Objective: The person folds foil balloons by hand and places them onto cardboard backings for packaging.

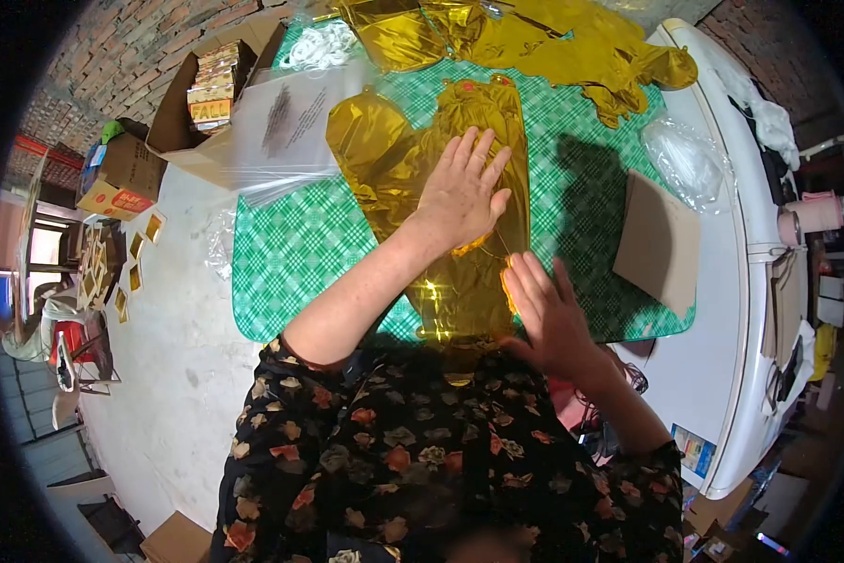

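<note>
Shiny gold fabric [478,281] lies lengthwise over a green checked table [291,272], reaching down to my lap. My left hand [464,188] rests flat on it, fingers spread and pointing up the table. Against the fabric's right edge, lower down, is my right hand [546,314], fingers extended and thumb apart. Orange trim shows beside both hands, and a thin cord runs between them. A wide gold flap [370,136] spreads out at the upper left of the fabric. Small red spots mark the fabric's top end.
More gold fabric [535,42] lies across the far edge. Clear plastic bags [286,127] are stacked at the left, beside an open cardboard box [173,122]. On the right are a cardboard sheet [659,244], a clear plastic packet [687,164] and a white appliance [722,375].
</note>
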Available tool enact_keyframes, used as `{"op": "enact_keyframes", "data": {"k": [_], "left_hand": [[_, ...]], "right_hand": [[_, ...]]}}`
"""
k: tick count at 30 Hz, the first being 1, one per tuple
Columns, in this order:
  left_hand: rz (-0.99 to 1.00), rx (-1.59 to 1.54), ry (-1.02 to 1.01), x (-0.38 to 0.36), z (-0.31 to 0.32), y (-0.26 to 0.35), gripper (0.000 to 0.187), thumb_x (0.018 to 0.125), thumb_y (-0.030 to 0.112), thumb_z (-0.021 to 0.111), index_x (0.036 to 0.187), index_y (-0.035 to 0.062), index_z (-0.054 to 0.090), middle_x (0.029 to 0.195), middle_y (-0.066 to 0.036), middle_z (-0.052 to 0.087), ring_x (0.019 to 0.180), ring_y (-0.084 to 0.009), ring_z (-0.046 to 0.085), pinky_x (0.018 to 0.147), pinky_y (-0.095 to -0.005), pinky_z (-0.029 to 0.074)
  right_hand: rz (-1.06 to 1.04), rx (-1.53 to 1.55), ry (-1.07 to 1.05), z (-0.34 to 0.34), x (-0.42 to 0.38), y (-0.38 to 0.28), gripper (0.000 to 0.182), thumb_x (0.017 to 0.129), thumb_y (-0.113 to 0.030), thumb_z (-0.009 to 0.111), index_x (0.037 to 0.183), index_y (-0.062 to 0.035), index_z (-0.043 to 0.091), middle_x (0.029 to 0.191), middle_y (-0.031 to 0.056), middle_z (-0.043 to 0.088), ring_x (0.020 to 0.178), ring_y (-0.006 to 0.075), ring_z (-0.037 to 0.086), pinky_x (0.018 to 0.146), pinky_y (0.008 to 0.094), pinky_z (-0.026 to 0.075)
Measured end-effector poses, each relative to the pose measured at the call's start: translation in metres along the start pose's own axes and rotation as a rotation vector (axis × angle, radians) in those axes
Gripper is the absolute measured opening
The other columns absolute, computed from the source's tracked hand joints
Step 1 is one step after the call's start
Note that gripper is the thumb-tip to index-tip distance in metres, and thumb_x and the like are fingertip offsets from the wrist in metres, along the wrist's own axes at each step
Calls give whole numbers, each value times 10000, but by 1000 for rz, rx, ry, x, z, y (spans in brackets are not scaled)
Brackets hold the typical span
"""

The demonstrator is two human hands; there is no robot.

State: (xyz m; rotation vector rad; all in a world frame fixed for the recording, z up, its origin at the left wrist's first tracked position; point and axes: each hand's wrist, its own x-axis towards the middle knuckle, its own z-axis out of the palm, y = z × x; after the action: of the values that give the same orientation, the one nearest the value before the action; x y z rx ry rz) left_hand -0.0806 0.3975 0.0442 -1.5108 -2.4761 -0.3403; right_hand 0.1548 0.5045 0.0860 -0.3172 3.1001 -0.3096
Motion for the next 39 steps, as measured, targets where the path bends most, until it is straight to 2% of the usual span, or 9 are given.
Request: {"op": "enact_keyframes", "data": {"k": [1, 2, 6, 9, 15, 24, 33, 34, 39], "left_hand": [[1, 5, -2, 0, 0, 0, 627, 1072, 435, 412, 1584, 75, 391, 1654, -209, 324, 1560, -385, 231, 1282, -503, 161], [3, 9, -7, 0, -1, 0, 627, 1073, 435, 408, 1585, 74, 389, 1655, -209, 323, 1561, -385, 230, 1282, -503, 160], [12, 31, -15, 0, -1, -1, 634, 1074, 437, 397, 1589, 67, 381, 1656, -211, 319, 1561, -387, 227, 1284, -503, 154], [8, 7, -28, 0, -3, 0, 641, 1072, 437, 398, 1590, 61, 376, 1656, -214, 320, 1561, -391, 227, 1284, -505, 153], [8, -25, -25, 1, -8, 0, 644, 1066, 430, 411, 1588, 55, 378, 1654, -222, 320, 1557, -400, 235, 1282, -507, 163], [9, -38, -33, 1, -11, 0, 646, 1059, 423, 432, 1582, 48, 390, 1644, -238, 329, 1550, -408, 251, 1282, -509, 166], [6, -1, -25, -1, -8, 1, 645, 1056, 427, 426, 1583, 55, 390, 1642, -225, 340, 1550, -394, 257, 1282, -506, 167], [7, 1, -21, -1, -8, 0, 645, 1056, 426, 426, 1582, 55, 390, 1641, -224, 343, 1550, -392, 257, 1282, -506, 167], [12, 16, -1, -1, -5, 0, 641, 1053, 424, 437, 1581, 65, 391, 1631, -220, 362, 1547, -390, 264, 1280, -507, 173]], "right_hand": [[-2, 7, -14, -2, -2, -4, 949, 961, -721, 434, 1514, 51, 437, 1623, 223, 358, 1555, 359, 253, 1256, 601, 135], [-45, 36, 45, -10, -4, -5, 829, 999, -655, 446, 1466, 28, 501, 1513, 222, 489, 1453, 376, 416, 1226, 581, 248], [-3, 279, 1, -18, -15, 24, 569, 1010, -432, 547, 1384, -4, 573, 1323, 195, 614, 1246, 368, 582, 1147, 525, 380], [32, 96, 408, -27, 45, 43, 435, 965, -214, 651, 1351, -23, 593, 1296, 165, 624, 1209, 344, 596, 1117, 495, 406], [79, -174, 382, -3, 96, 86, 496, 946, -218, 686, 1398, -44, 579, 1470, 137, 515, 1419, 302, 420, 1190, 533, 284], [117, -286, 429, -3, 136, 120, 476, 927, -205, 717, 1365, -52, 609, 1379, 106, 599, 1356, 328, 480, 1143, 536, 356], [-73, -398, 647, -4, 161, 154, 447, 890, -117, 761, 1319, -61, 648, 1379, 61, 622, 1352, 297, 513, 1115, 484, 379], [-108, -373, 679, -7, 165, 152, 416, 838, -105, 779, 1234, -33, 671, 1350, 84, 614, 1323, 329, 527, 1087, 519, 386], [-80, -322, 615, 2, 159, 130, 473, 853, -106, 775, 1303, -32, 653, 1367, 89, 603, 1347, 303, 514, 1125, 531, 355]]}}
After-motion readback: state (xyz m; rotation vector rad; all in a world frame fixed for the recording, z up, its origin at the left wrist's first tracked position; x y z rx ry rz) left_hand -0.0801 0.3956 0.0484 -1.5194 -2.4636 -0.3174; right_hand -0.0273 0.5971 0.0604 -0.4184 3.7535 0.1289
